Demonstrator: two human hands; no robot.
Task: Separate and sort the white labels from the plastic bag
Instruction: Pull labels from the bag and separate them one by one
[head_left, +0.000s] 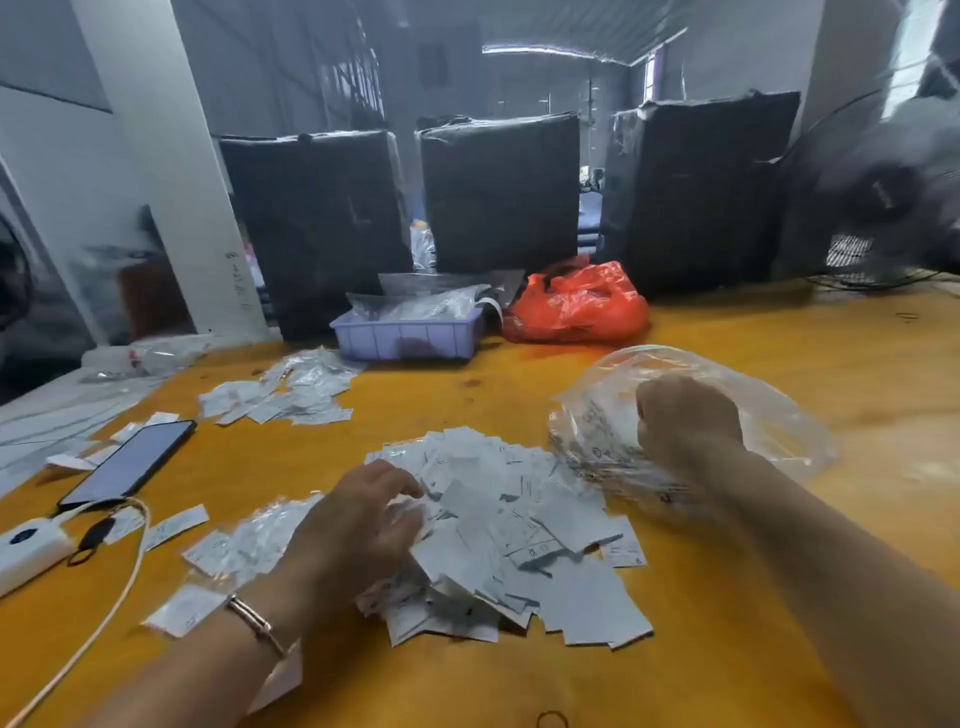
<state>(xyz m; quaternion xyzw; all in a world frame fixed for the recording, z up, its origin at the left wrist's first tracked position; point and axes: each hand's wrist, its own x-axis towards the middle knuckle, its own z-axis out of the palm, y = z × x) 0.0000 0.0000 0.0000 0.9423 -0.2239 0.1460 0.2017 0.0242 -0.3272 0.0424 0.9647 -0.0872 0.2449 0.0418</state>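
Head view: two hands at a heap of white labels on a yellow table

Head camera looks down on a yellow table (779, 353). At centre frame lies a loose heap of white labels (519, 545). The left hand (358, 530) reaches in from the lower left, palm down, a bracelet (257, 623) on the wrist, its fingers loosely curled and resting on the heap's left edge; whether they pinch a label cannot be told. The right hand (685, 421), forearm entering from the lower right, is closed in a fist that grips a clear plastic bag (727, 415) at right of centre, touching the heap. A smaller pile of labels (280, 397) lies at upper left, a phone (130, 462) at the left edge, and a lilac tray (410, 338) and red bag (576, 306) sit farther back
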